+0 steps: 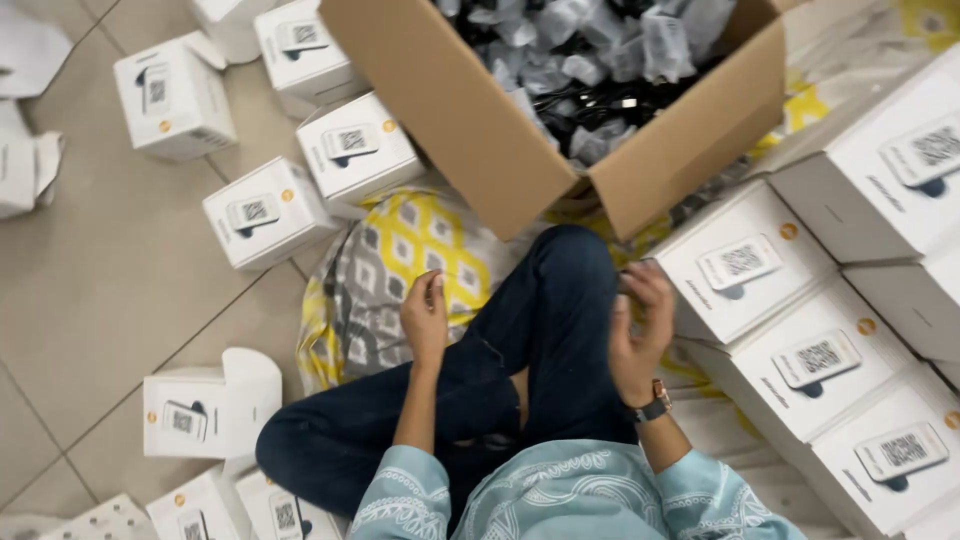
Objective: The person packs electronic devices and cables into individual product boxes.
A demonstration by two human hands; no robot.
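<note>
On the tiled floor (110, 290), left hand (426, 318) curled, holding nothing; right hand (640, 330) blurred, fingers' state unclear, beside a white box (740, 265); steady slower movements seem wise.

Open brown carton (520, 130) top centre, plastic-bagged black cables (590, 60) inside. White square boxes (270, 212) on floor left; white boxes (815, 365) stacked right.

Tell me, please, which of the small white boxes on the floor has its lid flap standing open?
The white box at the lower left, beside the bent knee, has its flap raised; the others around it are closed.
</note>
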